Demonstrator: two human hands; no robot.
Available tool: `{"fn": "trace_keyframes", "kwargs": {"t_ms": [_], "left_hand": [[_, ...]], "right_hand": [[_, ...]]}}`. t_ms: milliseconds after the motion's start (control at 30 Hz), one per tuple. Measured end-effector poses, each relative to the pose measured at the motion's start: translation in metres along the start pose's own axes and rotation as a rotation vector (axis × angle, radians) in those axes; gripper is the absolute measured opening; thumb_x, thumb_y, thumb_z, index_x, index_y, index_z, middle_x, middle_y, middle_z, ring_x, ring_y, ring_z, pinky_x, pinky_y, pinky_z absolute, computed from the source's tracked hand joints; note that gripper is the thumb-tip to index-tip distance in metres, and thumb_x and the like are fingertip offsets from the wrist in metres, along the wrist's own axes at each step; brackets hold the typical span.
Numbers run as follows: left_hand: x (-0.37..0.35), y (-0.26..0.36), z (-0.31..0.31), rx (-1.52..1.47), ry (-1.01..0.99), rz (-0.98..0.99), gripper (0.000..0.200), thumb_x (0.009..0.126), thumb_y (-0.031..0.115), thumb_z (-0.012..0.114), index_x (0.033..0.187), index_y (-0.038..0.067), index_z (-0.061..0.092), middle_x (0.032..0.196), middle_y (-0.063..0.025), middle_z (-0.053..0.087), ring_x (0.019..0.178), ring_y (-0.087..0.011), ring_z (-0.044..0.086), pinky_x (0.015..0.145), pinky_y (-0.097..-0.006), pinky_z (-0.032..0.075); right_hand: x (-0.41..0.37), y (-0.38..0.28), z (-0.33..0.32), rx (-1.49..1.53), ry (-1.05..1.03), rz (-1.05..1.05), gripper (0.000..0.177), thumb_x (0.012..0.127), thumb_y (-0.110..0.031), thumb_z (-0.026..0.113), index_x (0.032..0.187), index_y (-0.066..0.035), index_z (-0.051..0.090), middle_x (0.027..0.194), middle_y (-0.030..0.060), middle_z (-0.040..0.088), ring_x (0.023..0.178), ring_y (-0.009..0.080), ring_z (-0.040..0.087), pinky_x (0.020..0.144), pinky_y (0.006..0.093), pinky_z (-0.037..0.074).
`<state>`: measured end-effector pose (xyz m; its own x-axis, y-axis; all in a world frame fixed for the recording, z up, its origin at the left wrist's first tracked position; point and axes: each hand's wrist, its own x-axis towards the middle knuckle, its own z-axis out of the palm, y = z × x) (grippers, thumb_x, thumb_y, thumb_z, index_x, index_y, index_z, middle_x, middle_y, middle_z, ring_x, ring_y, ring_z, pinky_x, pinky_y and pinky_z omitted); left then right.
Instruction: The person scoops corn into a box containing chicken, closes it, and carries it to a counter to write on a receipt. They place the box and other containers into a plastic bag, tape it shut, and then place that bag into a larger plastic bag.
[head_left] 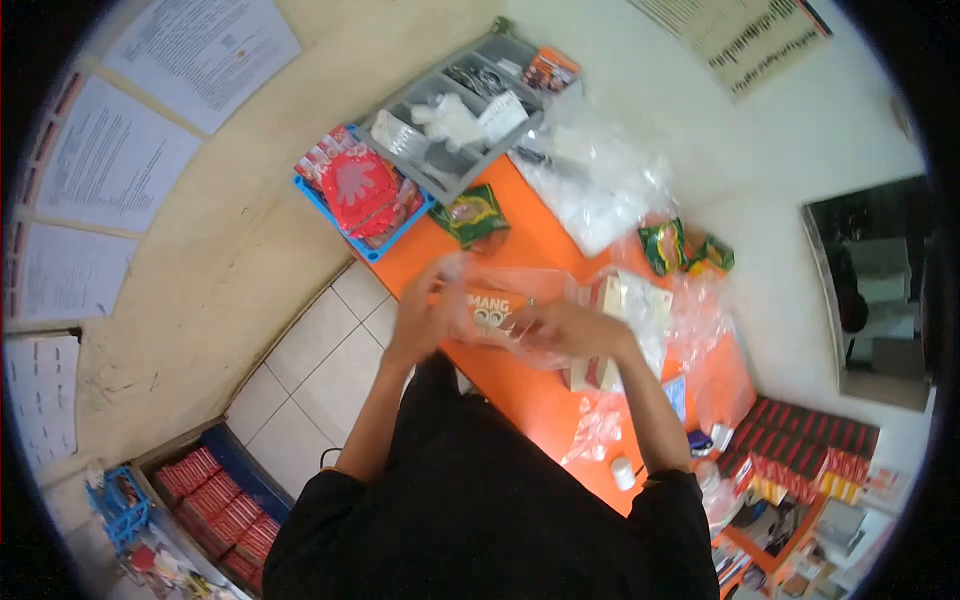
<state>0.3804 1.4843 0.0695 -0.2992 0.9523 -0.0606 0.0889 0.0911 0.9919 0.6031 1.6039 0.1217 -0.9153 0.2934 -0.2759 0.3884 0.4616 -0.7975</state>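
Plastic bag (545, 300) with the orange packet (492, 315) inside, right between my fingers. My left hand (420, 312) pinches its edge, my right hand (572, 330) grips the other side.

Bright even light, fisheye edges, hands blurred

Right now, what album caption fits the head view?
Over an orange table, left hand and right hand hold a clear bag with an orange packet.
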Motion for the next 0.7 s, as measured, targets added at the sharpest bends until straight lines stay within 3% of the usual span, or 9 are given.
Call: {"fn": "trace_keyframes", "kwargs": {"t_ms": [100,133,167,267,367,433,567,667,700], "left_hand": [[0.011,0.019,0.005,-0.025,-0.237,-0.061,0.031,0.091,0.010,0.057,0.121,0.001,0.058,0.095,-0.0050,0.063,0.092,-0.0137,0.061,0.082,-0.0298,0.050],[0.016,0.026,0.002,-0.072,-0.372,-0.134,0.031,0.092,0.012,0.059,0.122,0.002,0.058,0.098,-0.0058,0.063,0.095,-0.0144,0.061,0.083,-0.0309,0.050],[0.022,0.016,0.002,-0.053,-0.432,-0.063,0.033,0.093,0.016,0.061,0.123,0.002,0.057,0.103,-0.0066,0.062,0.098,-0.0148,0.060,0.084,-0.0317,0.050],[0.040,0.002,-0.009,-0.219,-0.596,-0.122,0.039,0.096,0.024,0.062,0.128,0.002,0.053,0.116,-0.0081,0.058,0.103,-0.0154,0.059,0.087,-0.0330,0.050],[0.066,0.000,-0.028,-0.246,-0.667,-0.230,0.040,0.098,0.022,0.059,0.132,0.002,0.051,0.116,-0.0086,0.058,0.103,-0.0160,0.059,0.088,-0.0332,0.050],[0.084,-0.003,-0.042,-0.241,-0.659,-0.190,0.033,0.097,0.020,0.057,0.126,0.002,0.056,0.114,-0.0108,0.059,0.102,-0.0189,0.059,0.086,-0.0343,0.048],[0.107,-0.012,-0.056,-0.166,-0.703,-0.063,0.031,0.096,0.018,0.058,0.122,0.000,0.057,0.111,-0.0132,0.060,0.104,-0.0216,0.057,0.086,-0.0354,0.047],[0.116,-0.012,-0.056,-0.201,-0.776,-0.105,0.032,0.095,0.018,0.060,0.121,-0.001,0.056,0.110,-0.0143,0.060,0.104,-0.0227,0.058,0.086,-0.0366,0.048],[0.118,-0.006,-0.056,-0.220,-0.830,-0.248,0.030,0.094,0.019,0.061,0.116,-0.002,0.056,0.110,-0.0152,0.060,0.099,-0.0232,0.060,0.083,-0.0369,0.050]], "right_hand": [[0.082,0.018,-0.068,0.054,0.379,0.125,0.031,0.085,-0.021,0.069,0.109,-0.002,0.068,0.094,0.0136,0.072,0.074,0.0178,0.066,0.068,0.0325,0.052],[0.124,0.033,-0.089,-0.050,0.605,-0.020,0.021,0.082,-0.016,0.069,0.097,-0.002,0.071,0.081,0.0088,0.071,0.076,0.0154,0.068,0.068,0.0286,0.053],[0.175,0.072,-0.100,-0.033,0.746,0.056,0.021,0.083,-0.016,0.069,0.099,-0.003,0.072,0.083,0.0105,0.072,0.077,0.0158,0.068,0.067,0.0299,0.052],[0.302,0.182,-0.107,-0.230,0.845,0.168,0.023,0.085,-0.024,0.069,0.097,-0.005,0.073,0.084,0.0117,0.072,0.080,0.0242,0.069,0.072,0.0381,0.054],[0.374,0.223,-0.100,-0.508,0.819,0.423,0.024,0.086,-0.029,0.067,0.095,-0.007,0.073,0.087,0.0111,0.071,0.087,0.0296,0.066,0.077,0.0411,0.053],[0.391,0.232,-0.099,-0.496,0.679,0.578,0.023,0.088,-0.031,0.065,0.094,-0.009,0.072,0.091,0.0103,0.070,0.093,0.0323,0.064,0.079,0.0405,0.051],[0.370,0.212,-0.122,-0.699,1.054,0.177,0.012,0.090,-0.019,0.065,0.094,-0.010,0.071,0.090,0.0089,0.069,0.094,0.0310,0.061,0.083,0.0400,0.049],[0.336,0.177,-0.157,-0.540,1.299,0.007,0.011,0.088,-0.012,0.068,0.098,-0.009,0.070,0.097,0.0067,0.068,0.096,0.0270,0.063,0.078,0.0388,0.051],[0.316,0.161,-0.166,-0.344,1.276,0.072,0.014,0.087,-0.008,0.068,0.101,-0.008,0.067,0.099,0.0071,0.067,0.095,0.0239,0.063,0.077,0.0365,0.052]]}}
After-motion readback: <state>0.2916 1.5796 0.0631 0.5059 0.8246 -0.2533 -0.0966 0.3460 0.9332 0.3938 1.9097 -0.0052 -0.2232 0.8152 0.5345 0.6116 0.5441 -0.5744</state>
